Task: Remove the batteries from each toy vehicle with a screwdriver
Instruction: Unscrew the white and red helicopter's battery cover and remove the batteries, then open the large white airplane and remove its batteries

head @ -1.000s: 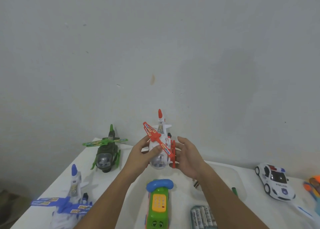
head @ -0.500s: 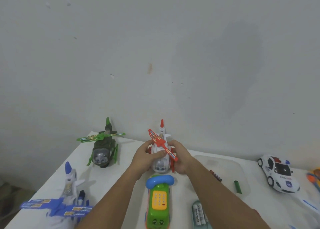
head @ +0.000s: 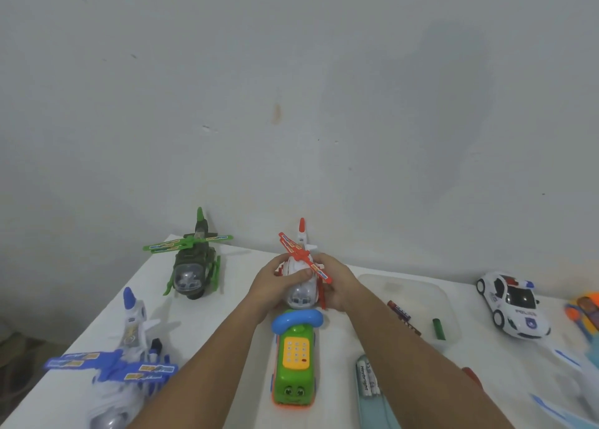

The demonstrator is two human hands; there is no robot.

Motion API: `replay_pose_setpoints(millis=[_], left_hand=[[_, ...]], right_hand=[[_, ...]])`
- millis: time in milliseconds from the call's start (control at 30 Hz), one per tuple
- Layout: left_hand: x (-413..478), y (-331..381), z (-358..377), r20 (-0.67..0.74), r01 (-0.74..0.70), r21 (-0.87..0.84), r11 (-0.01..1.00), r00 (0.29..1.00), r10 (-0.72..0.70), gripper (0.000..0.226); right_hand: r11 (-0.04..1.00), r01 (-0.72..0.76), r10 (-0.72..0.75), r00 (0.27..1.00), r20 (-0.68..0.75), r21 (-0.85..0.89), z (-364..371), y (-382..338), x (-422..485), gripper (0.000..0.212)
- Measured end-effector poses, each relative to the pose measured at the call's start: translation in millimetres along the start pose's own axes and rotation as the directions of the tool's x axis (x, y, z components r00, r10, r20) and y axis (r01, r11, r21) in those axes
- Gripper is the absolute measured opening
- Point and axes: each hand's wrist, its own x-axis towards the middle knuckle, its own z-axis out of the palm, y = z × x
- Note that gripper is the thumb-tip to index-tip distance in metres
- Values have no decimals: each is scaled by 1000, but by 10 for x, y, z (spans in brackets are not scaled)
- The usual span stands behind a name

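A red and white toy helicopter (head: pixel 301 286) stands upright on the white table (head: pixel 233 299) near the wall, its nose towards me. My left hand (head: pixel 274 283) grips its left side and my right hand (head: pixel 337 284) grips its right side under the red rotor. Directly in front of it lies a green toy phone-car (head: pixel 295 360) with a blue handset. A green helicopter (head: pixel 193 266) stands at the back left, a blue and white helicopter (head: pixel 126 367) at the near left, a white police car (head: pixel 512 302) at the right. No screwdriver can be made out.
A clear plastic tray (head: pixel 418 289) right of my hands holds loose batteries (head: pixel 400 310) and a green one (head: pixel 439 328). A pack of batteries (head: pixel 368 376) lies by my right forearm. An orange toy (head: pixel 585 312) sits at the right edge. The wall rises just behind the table.
Both hands have lowered the red and white helicopter from mid-air down onto the table and closed around its body. The other toys have not moved.
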Motion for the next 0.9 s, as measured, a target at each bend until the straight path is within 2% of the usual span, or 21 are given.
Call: replay_pose_setpoints(millis=[100,200,300,467,533,667,900], left_hand=[[-33,-28,9,11,-4,-28,1000,1000,4,52],[-70,-87,6,-54,6,-61,998,999,-10,92],[-172,-114,-20,-135,23,-24,999,991,-26,106],[-515,-392,-47,-271,23,21,1000,962,-17,71],[-640,-456,-82,-278,26,30,999,960,-17,68],[-958,-504,-138,-224,31,100,995,975,-8,80],[-1331,-642,-105,-117,0,229,973,993,27,35]], right_hand=[[1000,3,-4,999,-38,-13,-22,14,-68,27],[1000,15,-16,997,-78,-8,-59,77,-163,22],[997,74,-79,988,-134,-38,-63,166,-260,23],[982,176,-189,944,-270,-72,-22,437,-462,18],[978,202,-210,931,-297,-57,-5,544,-599,29],[966,255,-257,924,-283,-43,30,822,-870,40],[970,239,-241,942,-235,-37,109,1129,-1060,22]])
